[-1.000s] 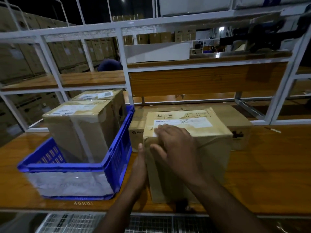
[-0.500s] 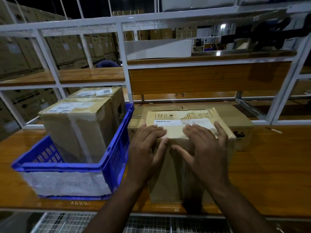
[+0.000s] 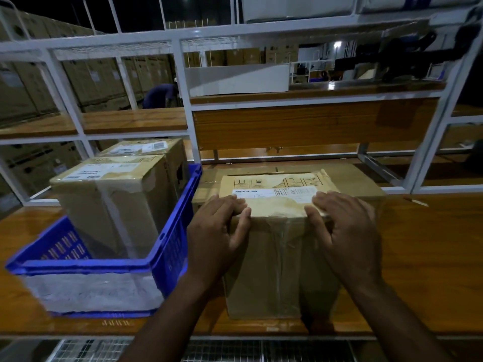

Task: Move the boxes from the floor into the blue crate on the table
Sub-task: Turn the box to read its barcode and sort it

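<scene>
We have spread our hands apart along the near top edge of the cardboard box point(image 3: 277, 246). A second ago the right hand point(image 3: 347, 239) alone lay across its top while the left hand point(image 3: 218, 236) pressed its left side; now each hand sits at its own top corner, fingers laid over the top face and thumbs down the front, curled round the edge. We judge this to be the grip for lifting it over into the blue crate point(image 3: 167, 246).

The box stands upright on the table point(image 3: 423, 252), just right of the crate and close in front of a flatter carton point(image 3: 363, 178). Its long axis runs vertically; the labelled top faces up, the barcode label running left to right, and a broad face is turned toward us.

Two taped boxes point(image 3: 112, 202) already stand in the crate, one behind the other, leaving bare floor at the near end. Whether that gap will take this box, we cannot tell.
</scene>
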The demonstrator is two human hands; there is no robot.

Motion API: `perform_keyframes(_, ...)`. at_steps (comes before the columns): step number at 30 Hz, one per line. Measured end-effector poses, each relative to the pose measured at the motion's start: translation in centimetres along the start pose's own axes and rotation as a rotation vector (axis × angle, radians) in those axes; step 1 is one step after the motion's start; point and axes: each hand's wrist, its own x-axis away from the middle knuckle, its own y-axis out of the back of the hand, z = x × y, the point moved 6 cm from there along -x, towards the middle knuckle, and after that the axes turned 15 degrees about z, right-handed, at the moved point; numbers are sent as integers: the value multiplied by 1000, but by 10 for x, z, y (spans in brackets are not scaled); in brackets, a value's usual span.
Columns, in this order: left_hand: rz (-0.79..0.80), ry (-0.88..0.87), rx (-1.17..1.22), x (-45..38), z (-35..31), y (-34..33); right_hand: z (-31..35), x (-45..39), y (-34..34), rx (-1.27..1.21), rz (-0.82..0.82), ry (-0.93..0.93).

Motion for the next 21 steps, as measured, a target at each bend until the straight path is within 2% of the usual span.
perform_keyframes(3, 37, 46, -57, -11, -4, 3, 4, -8, 6, 12, 8, -20)
perform_keyframes(6, 131, 45, -178, -25, -13, 6, 8, -25, 11, 123, 110, -50)
perform_keyframes(10, 489, 67, -247, -44, -15, -8, 8, -44, 2, 211, 342, -76)
perform_keyframes(12, 579, 71, -311, -49, -10, -14, 5, -49, -1, 210, 405, -72)
perform_keyframes(16, 589, 98, -315, -50, -9, -13, -1, -56, -3, 201, 439, -96)
perform_keyframes(21, 588, 116, -255, -49, -6, -14, -5, -54, -10, 144, 383, -102)
